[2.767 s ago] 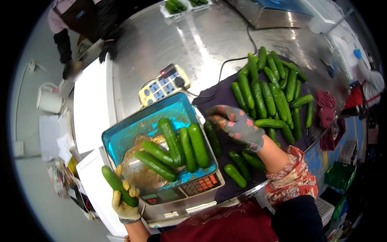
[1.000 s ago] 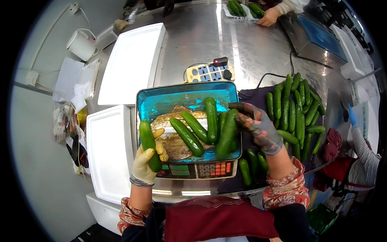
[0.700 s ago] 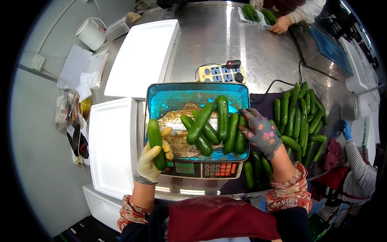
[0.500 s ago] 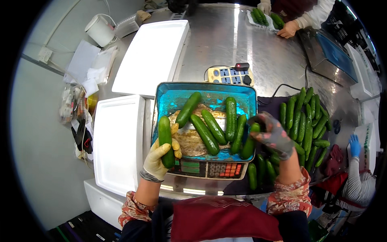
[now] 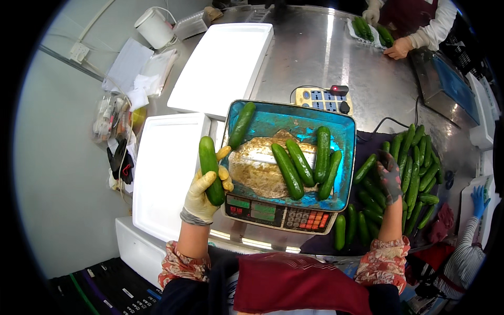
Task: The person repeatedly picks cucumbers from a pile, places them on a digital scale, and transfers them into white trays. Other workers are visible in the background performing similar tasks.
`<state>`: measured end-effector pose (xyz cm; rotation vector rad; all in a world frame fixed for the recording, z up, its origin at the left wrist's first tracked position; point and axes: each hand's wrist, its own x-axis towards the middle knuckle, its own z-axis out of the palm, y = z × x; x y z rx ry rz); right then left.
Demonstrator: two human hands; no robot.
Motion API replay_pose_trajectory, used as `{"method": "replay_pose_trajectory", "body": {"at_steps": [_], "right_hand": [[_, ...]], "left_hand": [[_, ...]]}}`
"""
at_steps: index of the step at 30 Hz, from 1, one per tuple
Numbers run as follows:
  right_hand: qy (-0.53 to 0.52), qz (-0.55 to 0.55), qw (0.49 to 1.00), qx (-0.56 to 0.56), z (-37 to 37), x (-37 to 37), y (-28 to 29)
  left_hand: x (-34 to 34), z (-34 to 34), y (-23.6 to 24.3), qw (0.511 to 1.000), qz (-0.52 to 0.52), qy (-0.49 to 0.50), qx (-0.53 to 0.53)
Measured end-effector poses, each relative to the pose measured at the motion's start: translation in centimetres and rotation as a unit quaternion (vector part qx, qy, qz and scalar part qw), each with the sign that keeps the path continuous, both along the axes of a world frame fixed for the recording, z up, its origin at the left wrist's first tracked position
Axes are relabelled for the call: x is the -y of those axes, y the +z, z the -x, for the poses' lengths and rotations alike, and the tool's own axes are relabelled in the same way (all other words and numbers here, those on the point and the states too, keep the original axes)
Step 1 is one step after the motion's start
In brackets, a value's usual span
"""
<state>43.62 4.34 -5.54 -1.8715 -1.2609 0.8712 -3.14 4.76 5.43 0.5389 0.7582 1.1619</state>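
Observation:
My left hand (image 5: 200, 197), in a pale yellowed glove, is closed round a green cucumber (image 5: 211, 170), held nearly upright by the left rim of a weighing scale (image 5: 348, 152) with a worn blue tray. Inside the tray, one cucumber (image 5: 242, 125) leans along the left rim, and several others, such as this cucumber (image 5: 287, 171), lie right of the middle. My right hand (image 5: 389, 178), in a dark patterned glove, is over the cucumber pile (image 5: 415, 173) right of the scale. Its curled fingers appear to grip the end of a slanting cucumber (image 5: 365, 169); they partly hide the contact.
White foam boxes (image 5: 168, 168) stand left of the scale. Behind it are a power strip (image 5: 320, 100) and cable. At the far right, another person's hand (image 5: 399, 48) touches a tray of cucumbers (image 5: 362, 29). A blue-gloved hand (image 5: 479, 200) shows at the right edge.
My right hand has moved from the scale to the pile with a cucumber from the tray. The tray's upper-left cucumber has shifted against the left rim. My left hand still holds its cucumber.

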Motion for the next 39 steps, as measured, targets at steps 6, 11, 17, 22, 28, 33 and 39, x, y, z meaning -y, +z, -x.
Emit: {"method": "replay_pose_trajectory", "body": {"at_steps": [6, 11, 17, 22, 28, 33, 39], "right_hand": [[-0.078, -0.122, 0.975, -0.167, -0.7, 4.1, -0.4], [-0.086, -0.179, 0.952, -0.234, 1.4, 7.3, 2.6], [0.053, -0.06, 0.955, -0.284, 9.4, 8.8, 10.5], [0.146, 0.054, 0.851, -0.501, 15.5, 10.5, 9.0], [0.027, 0.026, 0.892, -0.45, 11.1, 12.9, 5.3], [-0.017, -0.155, 0.986, 0.063, 6.5, 8.6, 3.5], [0.036, -0.13, 0.934, 0.33, 9.0, 4.8, 6.0]], "left_hand": [[0.4, 1.6, 0.1, 0.999, -0.024, 0.035, -0.018], [0.4, 1.6, 0.9, 0.999, -0.033, 0.034, -0.023], [1.9, -1.9, 4.1, 0.995, -0.044, -0.063, -0.07], [6.6, -9.5, 2.3, 0.942, -0.074, -0.304, 0.121], [8.2, -8.9, -0.8, 0.856, -0.071, -0.512, 0.008], [4.5, -5.2, 1.2, 0.905, -0.119, -0.355, -0.203], [-6.2, -2.2, -1.2, 0.604, -0.384, -0.004, -0.699]]}}
